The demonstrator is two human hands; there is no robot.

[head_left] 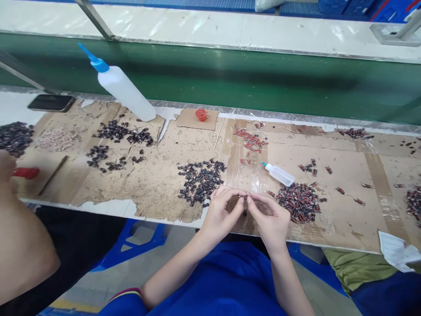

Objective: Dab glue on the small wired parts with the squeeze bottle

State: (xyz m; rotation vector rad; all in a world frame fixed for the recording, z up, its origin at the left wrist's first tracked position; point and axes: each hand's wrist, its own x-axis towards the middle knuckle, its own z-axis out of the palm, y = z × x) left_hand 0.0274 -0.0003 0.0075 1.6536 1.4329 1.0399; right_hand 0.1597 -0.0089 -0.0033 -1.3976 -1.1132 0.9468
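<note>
My left hand (222, 210) and my right hand (270, 215) meet fingertip to fingertip at the front of the bench. Both are closed in a pinch on a small dark part (244, 197), mostly hidden by the fingers. A pile of small black parts (201, 179) lies just left of my left hand. Beside my right hand is a heap of black-and-red parts (301, 202). Behind that heap a small clear bottle with a blue tip (280, 174) lies on its side. Farther back are loose red parts (252, 141).
Cardboard (158, 184) covers the bench. A large white bottle with a blue nozzle (126, 91) leans at the back left, near a red cup (201, 115) and a phone (51, 102). At far left, a co-worker's arm (23, 237) is beside a red-handled tool (26, 172).
</note>
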